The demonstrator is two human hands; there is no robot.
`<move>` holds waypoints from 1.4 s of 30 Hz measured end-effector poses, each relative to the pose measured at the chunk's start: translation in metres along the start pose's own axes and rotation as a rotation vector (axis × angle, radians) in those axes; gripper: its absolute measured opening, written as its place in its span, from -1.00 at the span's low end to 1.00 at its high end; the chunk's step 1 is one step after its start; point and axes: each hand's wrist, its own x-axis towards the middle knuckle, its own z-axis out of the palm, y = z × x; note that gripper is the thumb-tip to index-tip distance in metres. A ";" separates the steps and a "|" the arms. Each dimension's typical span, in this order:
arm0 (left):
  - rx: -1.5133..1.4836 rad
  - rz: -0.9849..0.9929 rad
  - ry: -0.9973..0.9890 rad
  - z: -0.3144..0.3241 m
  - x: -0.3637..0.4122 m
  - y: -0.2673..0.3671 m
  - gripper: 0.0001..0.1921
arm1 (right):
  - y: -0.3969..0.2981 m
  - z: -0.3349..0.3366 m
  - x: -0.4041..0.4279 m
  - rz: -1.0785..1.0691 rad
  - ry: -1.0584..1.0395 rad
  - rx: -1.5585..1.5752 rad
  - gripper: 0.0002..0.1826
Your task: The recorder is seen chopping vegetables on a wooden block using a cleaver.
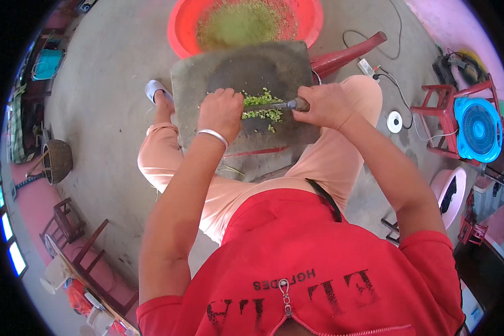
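My right hand (325, 105) is closed around the handle of a knife (264, 107), whose blade is seen nearly edge-on. Chopped green stems (271, 101) lie on both sides of the blade, on a worn grey-brown board (252, 75) between my knees. At the blade's far end is my left hand (221, 110), fingers curled down and a silver bangle on its wrist. What lies under those fingers is hidden; they may press on the blade or on stems. Beyond the board, a red plastic basin (182, 29) holds a mass of finely chopped greens (245, 23).
A red wooden piece (348, 54) juts out right of the board. Cables and a power strip (365, 67) lie on the concrete floor. Farther right are a blue fan (479, 130), a red wooden chair (439, 109) and a pink basin (451, 195). A basket (59, 161) stands left.
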 end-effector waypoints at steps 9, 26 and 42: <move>-0.101 -0.126 -0.064 -0.009 -0.005 -0.013 -0.86 | -0.021 -0.031 0.022 -0.019 -0.114 -0.063 -0.57; -0.141 -0.243 0.290 -0.049 -0.014 -0.006 -0.43 | -0.027 -0.035 0.013 -0.028 -0.143 0.098 -0.64; -0.685 -0.174 0.316 0.016 -0.028 0.087 0.00 | -0.101 0.014 -0.048 0.775 -0.072 1.491 -0.41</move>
